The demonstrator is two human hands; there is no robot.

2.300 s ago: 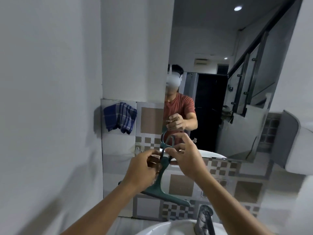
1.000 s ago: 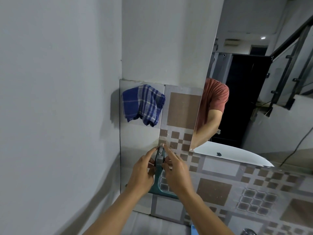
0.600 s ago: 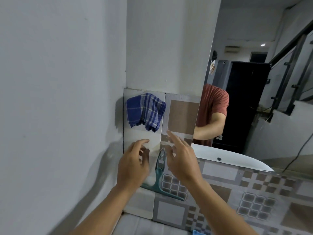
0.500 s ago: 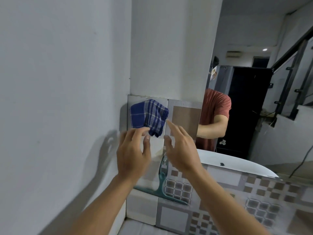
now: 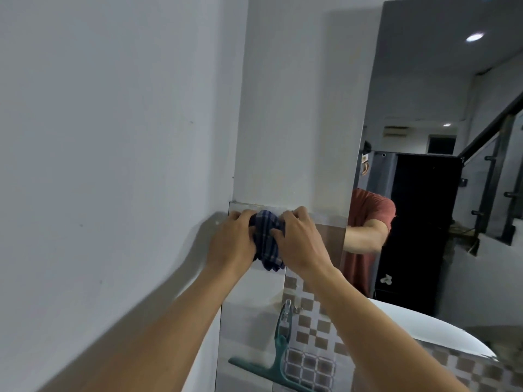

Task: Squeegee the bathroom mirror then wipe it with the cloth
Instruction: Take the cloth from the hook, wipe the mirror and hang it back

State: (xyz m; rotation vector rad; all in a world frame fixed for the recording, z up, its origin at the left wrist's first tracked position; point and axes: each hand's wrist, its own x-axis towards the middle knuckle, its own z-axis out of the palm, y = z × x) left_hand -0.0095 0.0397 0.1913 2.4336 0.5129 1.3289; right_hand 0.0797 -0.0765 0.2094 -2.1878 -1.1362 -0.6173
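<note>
A blue checked cloth (image 5: 267,244) hangs high on the tiled wall, bunched between my two hands. My left hand (image 5: 232,241) grips its left side and my right hand (image 5: 297,241) grips its right side. Below them the teal squeegee (image 5: 278,355) hangs by its handle from a hook on the tiles, blade down, with nothing touching it. The mirror (image 5: 438,165) fills the right of the view and reflects a person in a red shirt.
A plain white wall (image 5: 113,137) runs close along the left. Brown and white patterned tiles (image 5: 314,335) cover the wall under the cloth. The sink's white rim shows reflected at the mirror's lower edge (image 5: 452,332).
Both hands let go of the squeegee, which stays hanging on its hook. They rose up the wall and closed on the blue cloth. The view tilted upward.
</note>
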